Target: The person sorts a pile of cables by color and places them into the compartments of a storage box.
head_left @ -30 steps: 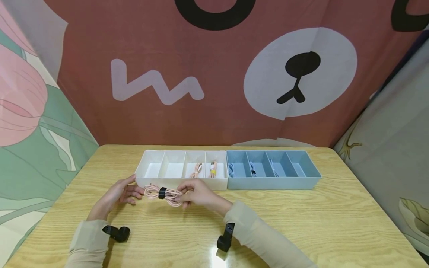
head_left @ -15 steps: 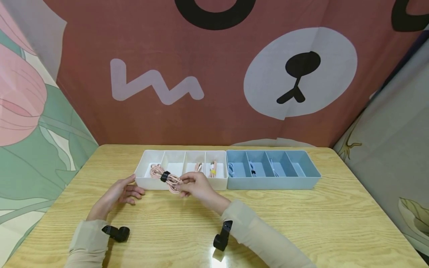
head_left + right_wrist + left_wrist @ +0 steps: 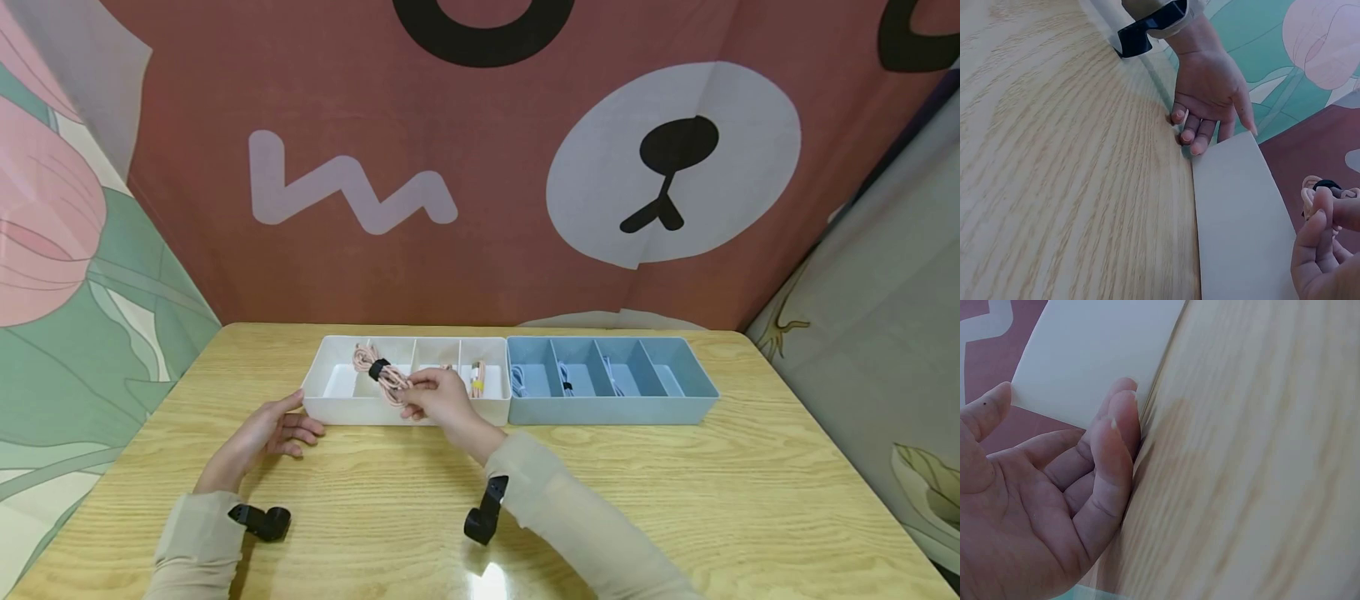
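Observation:
A coiled pink cable (image 3: 372, 364), bound with a black strap, hangs over the second compartment from the left of the white divided box (image 3: 330, 410). Its right end is pinched between the thumb and fingers of my right hand (image 3: 442, 402). In the right wrist view the cable (image 3: 1307, 195) shows only in part behind the fingertips. My left hand (image 3: 266, 436) lies at the box's front left corner, thumb at the rim and the other fingers loosely bent near its base. The left wrist view shows this hand (image 3: 1054, 494) palm up, holding nothing, beside the box wall (image 3: 1097, 356).
In the white box's rightmost compartment lies a pink cable bundle (image 3: 477, 379) with a yellow band. A blue divided box (image 3: 615, 411) adjoins it on the right, with blue cables (image 3: 566, 379) in its three left compartments. Both stand on the wooden table (image 3: 712, 500) before a printed curtain.
My right hand has lifted the pink cable from in front of the white box, forward and slightly right, over its compartments. The left hand has stayed at the corner.

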Available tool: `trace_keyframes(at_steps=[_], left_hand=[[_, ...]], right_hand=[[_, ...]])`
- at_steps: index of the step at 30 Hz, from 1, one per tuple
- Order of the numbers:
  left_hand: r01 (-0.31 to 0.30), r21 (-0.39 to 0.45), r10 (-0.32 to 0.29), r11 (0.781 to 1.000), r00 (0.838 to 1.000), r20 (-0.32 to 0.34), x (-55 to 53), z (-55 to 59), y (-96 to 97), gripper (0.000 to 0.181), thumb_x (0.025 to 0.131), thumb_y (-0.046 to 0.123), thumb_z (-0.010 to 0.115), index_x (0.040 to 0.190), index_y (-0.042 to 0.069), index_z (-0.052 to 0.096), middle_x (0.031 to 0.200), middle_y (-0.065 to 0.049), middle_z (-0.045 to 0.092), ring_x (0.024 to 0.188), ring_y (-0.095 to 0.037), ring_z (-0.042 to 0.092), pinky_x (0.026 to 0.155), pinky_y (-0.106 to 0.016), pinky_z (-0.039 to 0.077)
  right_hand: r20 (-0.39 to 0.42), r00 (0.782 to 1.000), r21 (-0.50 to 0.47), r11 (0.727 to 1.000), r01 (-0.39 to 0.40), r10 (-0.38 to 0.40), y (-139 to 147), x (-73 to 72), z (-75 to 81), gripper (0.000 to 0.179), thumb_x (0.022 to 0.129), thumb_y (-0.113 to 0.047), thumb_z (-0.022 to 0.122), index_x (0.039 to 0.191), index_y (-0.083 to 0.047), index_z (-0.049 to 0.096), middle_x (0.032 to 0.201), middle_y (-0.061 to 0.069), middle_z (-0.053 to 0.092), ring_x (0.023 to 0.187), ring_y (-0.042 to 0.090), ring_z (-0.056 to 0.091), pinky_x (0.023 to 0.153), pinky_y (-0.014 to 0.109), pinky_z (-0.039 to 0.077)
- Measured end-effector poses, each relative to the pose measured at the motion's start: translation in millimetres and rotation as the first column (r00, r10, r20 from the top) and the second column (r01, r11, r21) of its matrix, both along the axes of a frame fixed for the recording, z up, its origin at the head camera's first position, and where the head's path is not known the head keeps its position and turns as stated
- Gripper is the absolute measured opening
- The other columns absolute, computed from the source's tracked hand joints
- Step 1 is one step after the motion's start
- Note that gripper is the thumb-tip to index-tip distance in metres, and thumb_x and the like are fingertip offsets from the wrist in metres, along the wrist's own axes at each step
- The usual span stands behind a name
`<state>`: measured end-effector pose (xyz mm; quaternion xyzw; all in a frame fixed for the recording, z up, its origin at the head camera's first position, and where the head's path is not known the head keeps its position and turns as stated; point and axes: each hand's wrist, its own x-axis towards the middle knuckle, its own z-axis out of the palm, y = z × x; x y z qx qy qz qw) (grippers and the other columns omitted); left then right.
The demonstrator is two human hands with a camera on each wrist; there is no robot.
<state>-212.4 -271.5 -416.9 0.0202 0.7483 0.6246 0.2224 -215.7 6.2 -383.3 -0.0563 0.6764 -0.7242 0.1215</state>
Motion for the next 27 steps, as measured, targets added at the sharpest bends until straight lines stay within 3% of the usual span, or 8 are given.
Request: trace_keyframes(at_steps=[9,20,23,27], left_hand=[[-0.013,-0.023,0.013,1.000,1.000,-0.012,0.7,-0.1,-0.1,0.060,0.100,0.045,0.027,0.111,-0.009,0.050,0.083,0.001,0.067,0.073,-0.012,0.062,0.062,-0.029,0.052],[-0.009,-0.013,0.009,1.000,1.000,-0.008,0.2,-0.3,-0.5,0.058,0.100,0.044,0.027,0.110,-0.008,0.052,0.083,0.000,0.067,0.073,-0.012,0.062,0.061,-0.029,0.052],[-0.011,-0.015,0.011,1.000,1.000,-0.004,0.1,0.5,-0.3,0.059,0.100,0.045,0.027,0.109,-0.008,0.054,0.083,0.000,0.067,0.073,-0.013,0.062,0.062,-0.030,0.052],[-0.016,-0.018,0.016,1.000,1.000,0.001,0.2,1.6,-0.3,0.061,0.099,0.046,0.028,0.108,-0.008,0.055,0.084,0.000,0.067,0.073,-0.013,0.062,0.061,-0.030,0.052]], right_hand=[[0.044,0.992,0.014,0.993,0.117,-0.118,-9,-8.4,5.9,0.020,0.081,0.005,0.064,0.100,0.011,0.059,0.076,0.015,0.066,0.049,0.008,0.057,0.050,0.019,0.048],[0.104,0.977,0.044,0.982,0.183,-0.187,-14,-17.7,12.0,0.021,0.081,0.003,0.065,0.099,0.011,0.059,0.080,0.017,0.065,0.049,0.010,0.060,0.055,0.027,0.053],[0.099,0.978,0.040,0.983,0.179,-0.182,-14,-19.1,13.1,0.027,0.082,0.004,0.063,0.107,0.012,0.057,0.084,0.019,0.065,0.053,0.012,0.063,0.057,0.028,0.053],[0.086,0.986,0.020,0.989,0.145,-0.146,-16,-18.0,15.1,0.046,0.082,0.009,0.059,0.126,0.013,0.045,0.106,0.026,0.060,0.064,0.020,0.067,0.062,0.028,0.054]])
